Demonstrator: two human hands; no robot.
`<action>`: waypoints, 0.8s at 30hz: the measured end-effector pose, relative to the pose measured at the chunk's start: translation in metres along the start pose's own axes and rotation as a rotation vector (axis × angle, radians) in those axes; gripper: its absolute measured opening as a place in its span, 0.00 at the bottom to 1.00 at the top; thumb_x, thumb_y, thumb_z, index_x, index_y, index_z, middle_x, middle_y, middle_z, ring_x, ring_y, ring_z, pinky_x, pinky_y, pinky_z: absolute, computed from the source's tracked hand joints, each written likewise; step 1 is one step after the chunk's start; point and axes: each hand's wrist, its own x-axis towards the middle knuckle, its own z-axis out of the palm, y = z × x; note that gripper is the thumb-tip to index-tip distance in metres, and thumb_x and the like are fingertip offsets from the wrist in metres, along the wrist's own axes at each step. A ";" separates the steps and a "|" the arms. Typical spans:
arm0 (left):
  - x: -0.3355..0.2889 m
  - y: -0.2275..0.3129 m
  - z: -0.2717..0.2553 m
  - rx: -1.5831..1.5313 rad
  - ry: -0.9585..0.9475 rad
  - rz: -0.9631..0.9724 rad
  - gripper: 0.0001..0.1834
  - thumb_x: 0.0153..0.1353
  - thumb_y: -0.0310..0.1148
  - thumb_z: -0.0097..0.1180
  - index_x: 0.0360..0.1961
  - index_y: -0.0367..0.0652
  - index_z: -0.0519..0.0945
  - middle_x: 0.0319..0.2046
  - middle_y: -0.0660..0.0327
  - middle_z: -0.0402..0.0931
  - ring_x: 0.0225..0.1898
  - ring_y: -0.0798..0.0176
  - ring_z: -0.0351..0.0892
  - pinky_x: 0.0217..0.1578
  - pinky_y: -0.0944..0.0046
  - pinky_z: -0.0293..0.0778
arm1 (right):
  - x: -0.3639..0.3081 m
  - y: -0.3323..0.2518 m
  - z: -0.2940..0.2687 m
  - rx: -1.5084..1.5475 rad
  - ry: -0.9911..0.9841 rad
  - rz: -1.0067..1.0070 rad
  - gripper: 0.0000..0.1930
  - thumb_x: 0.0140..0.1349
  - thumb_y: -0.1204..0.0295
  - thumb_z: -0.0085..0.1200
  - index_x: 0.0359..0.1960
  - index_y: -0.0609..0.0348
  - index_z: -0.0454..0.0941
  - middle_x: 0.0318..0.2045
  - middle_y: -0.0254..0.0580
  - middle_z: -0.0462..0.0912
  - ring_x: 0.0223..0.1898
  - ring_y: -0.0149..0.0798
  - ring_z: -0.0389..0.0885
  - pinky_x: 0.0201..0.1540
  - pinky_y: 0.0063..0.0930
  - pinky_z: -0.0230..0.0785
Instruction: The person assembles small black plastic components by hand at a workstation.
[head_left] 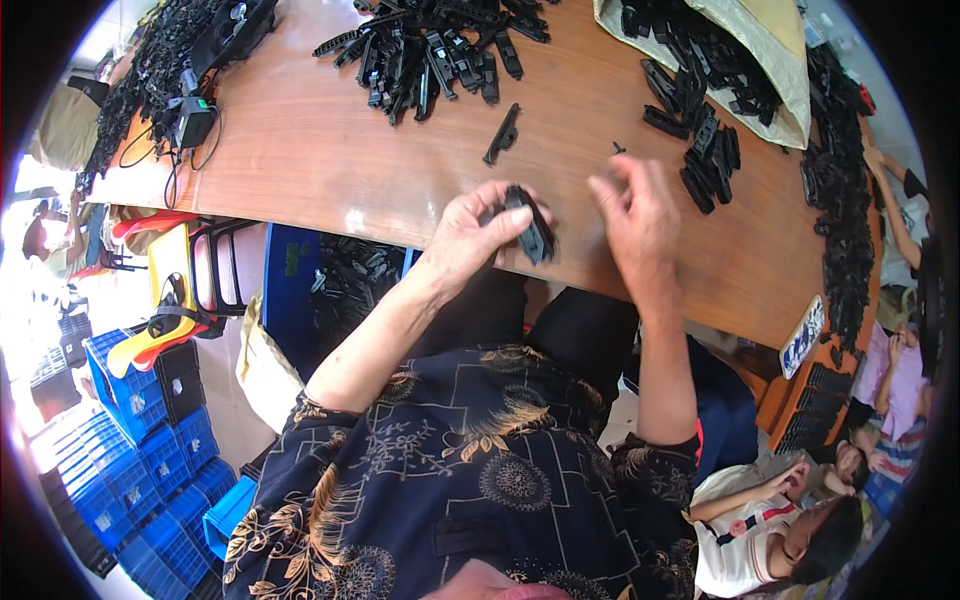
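My left hand (478, 228) is closed around a narrow black plastic part (537, 236) with ridged edges, above the table's near edge. It may be more than one piece pressed together; the fingers cover some of it. To the right, my right hand (643, 215) is raised over the table, slightly blurred, thumb and fingers apart and nothing visible between them. A tiny black piece (619, 148) shows just beyond its fingertips. One long black part (502, 134) lies alone on the wood, farther off than my left hand.
A heap of black parts (430, 55) covers the far middle of the table (300, 150). A cloth sack (798, 95) spills more parts at the far right. A black adapter (195, 122) with cables lies left. Blue crates (150, 455) stack lower left; a seated person (770, 535) is lower right.
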 end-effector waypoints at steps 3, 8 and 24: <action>-0.022 -0.001 -0.001 -0.027 -0.287 -0.152 0.22 0.63 0.44 0.60 0.52 0.42 0.75 0.41 0.59 0.83 0.34 0.74 0.82 0.23 0.79 0.69 | 0.024 0.032 0.000 -0.269 0.048 -0.096 0.15 0.61 0.65 0.58 0.45 0.61 0.74 0.36 0.49 0.74 0.36 0.49 0.77 0.37 0.41 0.71; -0.059 -0.027 -0.017 -0.153 -0.252 -0.267 0.24 0.60 0.45 0.63 0.52 0.42 0.76 0.42 0.59 0.83 0.34 0.74 0.81 0.24 0.78 0.70 | 0.029 0.018 0.020 -0.398 -0.173 -0.261 0.10 0.61 0.68 0.57 0.38 0.60 0.72 0.33 0.45 0.72 0.35 0.47 0.78 0.36 0.41 0.73; -0.179 -0.014 -0.098 -0.175 0.338 -0.025 0.26 0.54 0.42 0.69 0.48 0.39 0.76 0.41 0.53 0.82 0.36 0.70 0.82 0.28 0.76 0.75 | -0.024 -0.150 0.137 0.764 -0.888 -0.204 0.13 0.66 0.67 0.51 0.42 0.66 0.77 0.36 0.56 0.83 0.38 0.49 0.85 0.39 0.38 0.78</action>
